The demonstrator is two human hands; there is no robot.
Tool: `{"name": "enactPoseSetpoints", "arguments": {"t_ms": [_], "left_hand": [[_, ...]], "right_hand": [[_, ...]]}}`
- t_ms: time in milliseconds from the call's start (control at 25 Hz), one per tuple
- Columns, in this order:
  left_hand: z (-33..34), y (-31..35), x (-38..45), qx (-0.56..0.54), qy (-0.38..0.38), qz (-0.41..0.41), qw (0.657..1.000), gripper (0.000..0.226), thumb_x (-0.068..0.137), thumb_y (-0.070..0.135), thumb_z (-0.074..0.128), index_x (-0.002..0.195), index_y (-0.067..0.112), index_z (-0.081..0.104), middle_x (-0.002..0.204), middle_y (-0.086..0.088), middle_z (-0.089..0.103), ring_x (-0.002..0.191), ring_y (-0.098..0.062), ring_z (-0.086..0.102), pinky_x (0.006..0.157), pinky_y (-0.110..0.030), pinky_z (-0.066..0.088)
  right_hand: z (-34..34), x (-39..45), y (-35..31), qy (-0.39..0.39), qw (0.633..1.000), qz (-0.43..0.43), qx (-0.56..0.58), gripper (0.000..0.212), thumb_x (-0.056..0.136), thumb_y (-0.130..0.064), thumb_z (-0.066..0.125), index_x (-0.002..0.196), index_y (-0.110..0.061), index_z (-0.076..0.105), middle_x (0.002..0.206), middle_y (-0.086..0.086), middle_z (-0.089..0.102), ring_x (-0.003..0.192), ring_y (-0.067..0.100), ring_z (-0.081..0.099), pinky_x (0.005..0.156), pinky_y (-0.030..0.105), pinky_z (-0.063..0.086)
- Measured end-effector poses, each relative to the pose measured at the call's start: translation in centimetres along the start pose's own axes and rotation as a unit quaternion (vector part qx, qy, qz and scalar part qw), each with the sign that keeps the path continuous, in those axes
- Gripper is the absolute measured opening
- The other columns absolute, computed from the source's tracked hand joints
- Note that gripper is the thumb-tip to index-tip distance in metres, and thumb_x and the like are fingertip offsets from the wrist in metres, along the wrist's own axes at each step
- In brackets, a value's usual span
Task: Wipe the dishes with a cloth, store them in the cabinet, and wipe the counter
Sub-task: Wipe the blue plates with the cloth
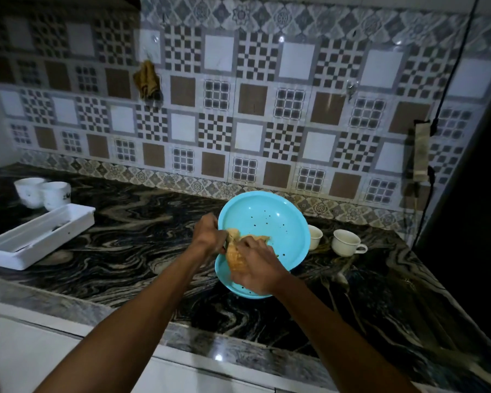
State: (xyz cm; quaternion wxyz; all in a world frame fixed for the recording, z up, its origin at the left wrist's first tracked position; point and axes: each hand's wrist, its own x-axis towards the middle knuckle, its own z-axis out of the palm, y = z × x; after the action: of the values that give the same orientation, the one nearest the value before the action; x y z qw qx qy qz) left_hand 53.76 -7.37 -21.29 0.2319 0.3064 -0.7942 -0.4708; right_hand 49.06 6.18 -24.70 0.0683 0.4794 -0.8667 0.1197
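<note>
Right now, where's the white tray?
In the head view, the white tray sits on the left of the counter, just in front of two white cups, well left of the blue colander.

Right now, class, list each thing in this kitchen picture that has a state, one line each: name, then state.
Blue colander: tilted up, held at its rim.
Left hand: gripping the colander's rim.
Right hand: pressing the cloth into the colander.
Cloth: bunched, inside the colander.
Handled cup: upright on the counter.
Two white cups: upright, side by side.
White tray: on the counter, open top.
Brown rag: hanging on the wall.
</note>
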Motion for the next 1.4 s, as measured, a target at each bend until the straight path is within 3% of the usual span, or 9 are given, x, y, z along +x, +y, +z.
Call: {"name": "enactPoseSetpoints", "arguments": {"t_ms": [80,240,400,560,760,920,1040,1160,1400], "left_hand": [[-0.8,0.5,-0.5,0.016,-0.008,0.018,1.000,0.030,0.077,-0.004,0.064,0.067,0.013,0.042,0.092,-0.021,0.063,0.072,-0.035,0.067,0.034,-0.033,0.051],[-1.6,1.1,-0.9,0.004,0.002,0.044,0.999,0.031,0.079,-0.003,0.064,0.066,0.014,0.042,0.096,-0.025,0.065,0.075,-0.038,0.069,0.044,-0.045,0.055],[0.2,1.6,-2.7,-0.017,0.004,0.058,0.998,0.022,0.086,0.014,0.063,0.092,0.005,0.044,0.108,-0.024,0.060,0.084,-0.034,0.063,0.051,-0.035,0.056],[1.3,1.3,-3.1,0.064,-0.056,0.089,0.992,0.046,0.087,0.004,0.052,0.129,-0.004,0.035,0.123,-0.026,0.052,0.107,-0.038,0.057,0.079,-0.041,0.054],[1.0,2.0,-3.5,0.040,-0.081,0.123,0.988,0.040,0.089,0.004,0.052,0.128,0.000,0.040,0.121,-0.022,0.053,0.097,-0.034,0.059,0.055,-0.027,0.055],[3.5,2.5,-5.3,-0.005,-0.063,0.079,0.995,0.051,0.085,0.015,0.061,0.128,0.000,0.038,0.124,-0.022,0.055,0.107,-0.036,0.059,0.083,-0.039,0.053],[3.8,3.0,-6.0,0.026,-0.112,0.104,0.988,0.042,0.086,-0.002,0.048,0.127,0.001,0.038,0.116,-0.019,0.054,0.095,-0.032,0.057,0.057,-0.030,0.051],[3.4,3.0,-5.0,0.013,-0.136,0.137,0.981,0.041,0.087,-0.006,0.044,0.127,0.000,0.037,0.105,-0.016,0.050,0.077,-0.028,0.056,0.033,-0.020,0.045],[6.1,3.0,-5.9,-0.051,-0.064,0.106,0.991,0.038,0.090,0.014,0.058,0.119,0.002,0.037,0.117,-0.022,0.056,0.100,-0.037,0.060,0.076,-0.042,0.054]], "right_hand": [[0.0,-1.1,0.0,0.075,0.983,-0.041,-0.164,0.070,0.071,-0.036,0.071,0.134,-0.016,0.047,0.124,0.007,0.051,0.107,0.030,0.053,0.087,0.038,0.044],[-0.1,-3.1,2.2,0.134,0.953,-0.111,-0.250,0.068,0.043,-0.034,0.079,0.105,-0.022,0.054,0.087,0.000,0.063,0.070,0.021,0.061,0.054,0.025,0.044],[-2.0,-3.7,2.2,0.183,0.945,-0.118,-0.244,0.057,0.050,-0.024,0.078,0.099,-0.022,0.049,0.081,0.002,0.064,0.067,0.023,0.063,0.051,0.025,0.045],[-1.6,-4.5,2.0,0.217,0.935,-0.142,-0.241,0.038,0.068,-0.025,0.038,0.105,-0.020,0.047,0.092,0.003,0.062,0.075,0.022,0.056,0.060,0.030,0.044],[-2.2,-6.6,3.4,0.202,0.916,-0.192,-0.289,0.031,0.068,-0.017,0.038,0.098,-0.018,0.043,0.083,0.004,0.061,0.066,0.024,0.057,0.052,0.031,0.044],[-2.9,-6.6,2.6,0.249,0.921,-0.116,-0.277,0.041,0.060,-0.024,0.055,0.099,-0.016,0.044,0.074,0.002,0.062,0.056,0.021,0.060,0.042,0.024,0.041],[-3.1,-7.7,3.2,0.227,0.925,-0.157,-0.259,0.034,0.059,-0.017,0.073,0.089,-0.014,0.058,0.075,0.004,0.061,0.056,0.023,0.059,0.041,0.025,0.039],[-4.0,-9.2,4.7,0.197,0.923,-0.207,-0.257,0.011,0.070,-0.014,0.066,0.080,-0.016,0.061,0.073,0.004,0.058,0.057,0.024,0.057,0.042,0.026,0.036],[-4.2,-9.3,5.3,0.212,0.912,-0.148,-0.320,0.046,0.059,-0.015,0.076,0.089,-0.019,0.040,0.072,0.003,0.059,0.056,0.023,0.058,0.047,0.026,0.041]]}}
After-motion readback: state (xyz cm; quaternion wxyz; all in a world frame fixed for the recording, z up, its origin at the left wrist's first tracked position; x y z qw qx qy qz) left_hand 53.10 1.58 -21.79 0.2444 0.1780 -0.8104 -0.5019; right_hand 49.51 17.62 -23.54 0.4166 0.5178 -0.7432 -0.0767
